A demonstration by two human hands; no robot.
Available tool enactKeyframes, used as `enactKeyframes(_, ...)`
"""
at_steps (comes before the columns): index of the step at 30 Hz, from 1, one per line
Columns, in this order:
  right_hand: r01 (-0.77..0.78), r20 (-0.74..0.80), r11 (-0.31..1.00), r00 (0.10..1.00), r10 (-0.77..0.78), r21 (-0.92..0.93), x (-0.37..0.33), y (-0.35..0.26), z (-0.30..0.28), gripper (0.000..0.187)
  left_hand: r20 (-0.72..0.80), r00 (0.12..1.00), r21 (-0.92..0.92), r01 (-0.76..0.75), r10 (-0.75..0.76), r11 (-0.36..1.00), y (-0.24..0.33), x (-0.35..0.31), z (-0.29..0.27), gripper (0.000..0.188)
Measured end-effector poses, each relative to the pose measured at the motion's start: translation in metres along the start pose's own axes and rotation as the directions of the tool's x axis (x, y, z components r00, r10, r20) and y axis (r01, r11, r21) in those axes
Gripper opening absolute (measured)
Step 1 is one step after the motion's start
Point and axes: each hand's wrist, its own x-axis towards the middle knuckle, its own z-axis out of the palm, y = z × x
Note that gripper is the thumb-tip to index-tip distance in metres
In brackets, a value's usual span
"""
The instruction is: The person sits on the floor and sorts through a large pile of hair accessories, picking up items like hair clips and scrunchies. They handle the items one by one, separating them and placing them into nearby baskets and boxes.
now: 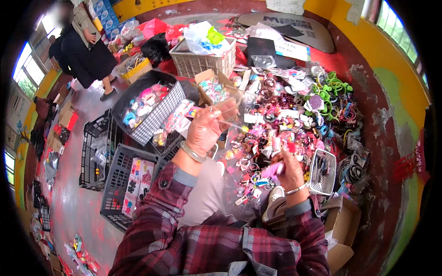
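Two hands [205, 133] [291, 172] near accessories [271, 120], crate rim [109, 195], floor [76, 202] beyond

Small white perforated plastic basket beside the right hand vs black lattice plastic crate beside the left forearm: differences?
The white perforated basket looks much smaller than the black lattice crate. The basket holds thin dark pieces; the crate holds pale cards bearing colourful pieces. The basket sits at picture right, the crate at left. Both are open-topped, with holes in their walls.
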Motion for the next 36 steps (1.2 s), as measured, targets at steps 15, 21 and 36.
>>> enactKeyframes(15,0.117,0.038,0.992,0.992,-0.119,0.049,0.023,-0.059,-0.027,0.034,0.332,0.795,0.357,0.393,-0.508,0.848,-0.061,0.049,-0.002,0.016)
enactKeyframes(21,0.2,-0.018,0.96,0.978,-0.207,-0.197,0.028,-0.068,-0.037,0.022,0.236,0.847,0.419,0.353,-0.476,0.837,-0.058,0.056,0.001,0.017)
enactKeyframes(36,0.325,-0.022,0.858,0.932,-0.363,-0.397,0.031,-0.066,-0.039,0.011,0.04,0.885,0.389,0.413,-0.463,0.823,-0.053,0.061,-0.011,0.01)
